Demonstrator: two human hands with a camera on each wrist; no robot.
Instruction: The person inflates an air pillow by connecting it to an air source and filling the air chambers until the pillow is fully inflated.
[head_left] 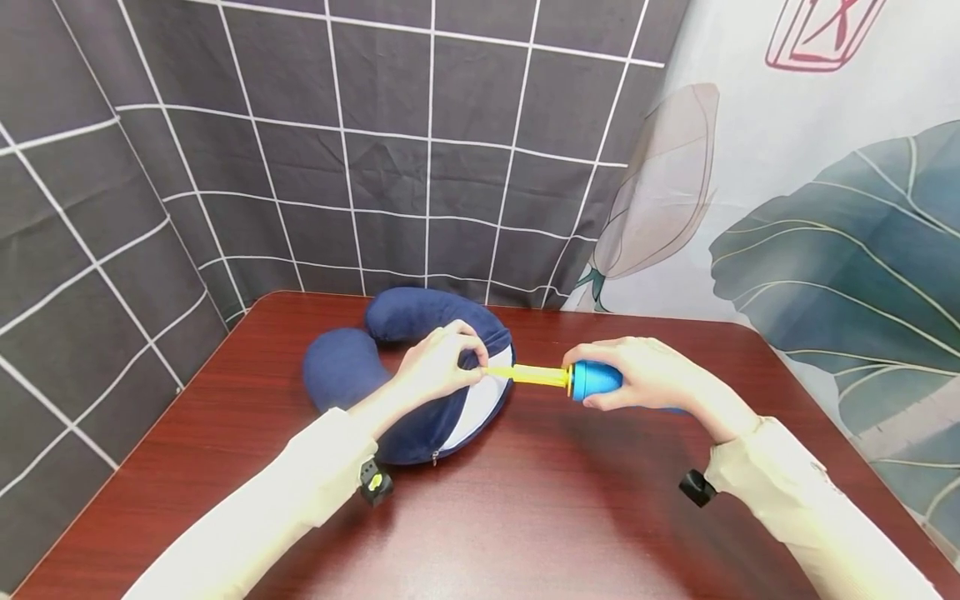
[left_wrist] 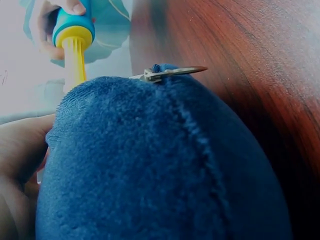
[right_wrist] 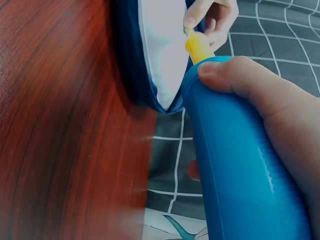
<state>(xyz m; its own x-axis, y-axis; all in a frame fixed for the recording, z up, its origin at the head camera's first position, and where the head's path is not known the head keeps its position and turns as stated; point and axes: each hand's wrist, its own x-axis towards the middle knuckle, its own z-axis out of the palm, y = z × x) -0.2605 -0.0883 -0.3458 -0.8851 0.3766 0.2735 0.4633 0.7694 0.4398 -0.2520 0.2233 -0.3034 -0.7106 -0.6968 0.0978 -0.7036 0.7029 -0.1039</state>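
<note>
A navy U-shaped neck pillow (head_left: 339,365) lies on the table, its zipper parted along the outer curve so the white inner part (head_left: 480,408) shows. My left hand (head_left: 435,364) reaches over the pillow and pinches a small air valve (right_wrist: 187,31) at the opening between thumb and finger. Wrapped around the blue barrel of a hand pump (right_wrist: 235,145) is my right hand (head_left: 656,371), which holds it level to the right of the pillow. The pump's yellow nozzle (head_left: 540,376) points left, its tip right at the left fingertips. Those fingers partly hide the valve.
The reddish-brown wooden table (head_left: 480,533) bears the pillow, whose metal zipper pull (left_wrist: 152,76) hangs at the near end of the opening. A dark grid-patterned cloth (head_left: 382,175) hangs behind the table, and a leaf-printed cloth (head_left: 847,242) hangs on the right.
</note>
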